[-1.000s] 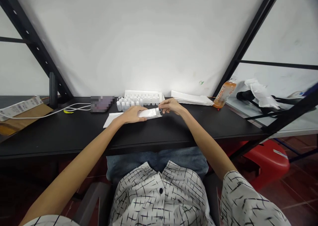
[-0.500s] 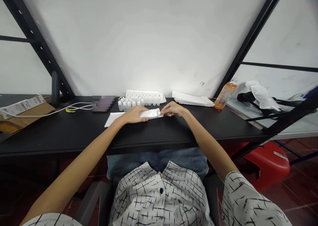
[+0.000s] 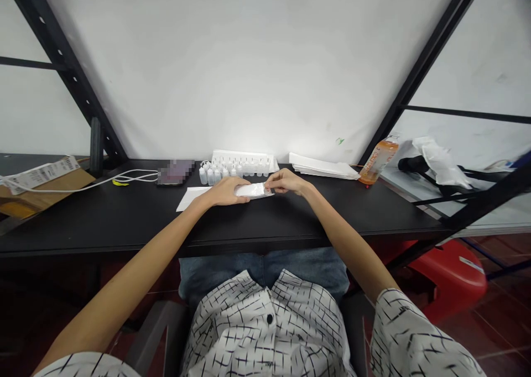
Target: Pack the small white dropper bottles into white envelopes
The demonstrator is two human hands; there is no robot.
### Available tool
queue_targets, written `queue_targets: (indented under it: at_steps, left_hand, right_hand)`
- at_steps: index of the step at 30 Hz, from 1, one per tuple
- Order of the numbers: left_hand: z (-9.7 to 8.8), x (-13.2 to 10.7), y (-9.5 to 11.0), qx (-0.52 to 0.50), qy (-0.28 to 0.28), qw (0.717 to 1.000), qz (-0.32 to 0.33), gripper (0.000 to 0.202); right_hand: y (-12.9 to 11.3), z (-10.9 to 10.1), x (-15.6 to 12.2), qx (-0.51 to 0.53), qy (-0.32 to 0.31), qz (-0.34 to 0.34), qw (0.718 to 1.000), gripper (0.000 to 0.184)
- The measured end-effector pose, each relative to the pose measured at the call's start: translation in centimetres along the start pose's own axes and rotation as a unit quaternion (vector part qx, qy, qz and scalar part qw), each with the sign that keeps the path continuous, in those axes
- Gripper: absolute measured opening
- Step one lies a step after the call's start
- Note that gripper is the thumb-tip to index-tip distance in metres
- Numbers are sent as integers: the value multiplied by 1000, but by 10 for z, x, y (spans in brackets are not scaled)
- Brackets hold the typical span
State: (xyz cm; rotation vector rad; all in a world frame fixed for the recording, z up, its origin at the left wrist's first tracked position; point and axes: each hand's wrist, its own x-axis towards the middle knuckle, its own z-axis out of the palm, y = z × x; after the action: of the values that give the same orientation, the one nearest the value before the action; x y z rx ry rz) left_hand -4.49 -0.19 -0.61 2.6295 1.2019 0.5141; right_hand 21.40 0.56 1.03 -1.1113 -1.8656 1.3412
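Note:
My left hand (image 3: 227, 192) is closed on the left part of a narrow white packet (image 3: 251, 190), holding it low over the black table. At the packet's right end, my right hand (image 3: 287, 181) pinches the edge with thumb and fingers. The packet looks partly shiny, and its contents cannot be made out. A flat white sheet (image 3: 191, 196) lies under and left of my left hand. Just behind my hands stand several small white squeeze bottles (image 3: 211, 176) with thin tips, some hidden by my left hand.
Behind the bottles lies a white paper stack (image 3: 240, 155), with another stack (image 3: 321, 166) to the right. An orange bottle (image 3: 376, 161) leans by the black frame. Left are a blurred flat device (image 3: 176, 172), a white cable (image 3: 99, 186) and a cardboard box (image 3: 62, 184).
My right hand has shifted slightly left, onto the packet's right end. The left hand keeps its hold, and the whole view has moved a little.

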Motion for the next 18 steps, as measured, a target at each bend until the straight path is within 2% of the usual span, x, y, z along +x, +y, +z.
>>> queue_targets:
  at_steps: [4,11,18]
  left_hand:
    - [2,2,4,-11,6,1000,8,59]
    - [5,3,6,-17,22,1000,8,57]
    - [8,2,5,-12,26,999,17,55]
  right_hand:
    - [-1,0,0,11,35,-3,999,23]
    - [-1,9,-1,-16,30,-18,999,20]
    - [4,18,4,-86,3,-30,996,9]
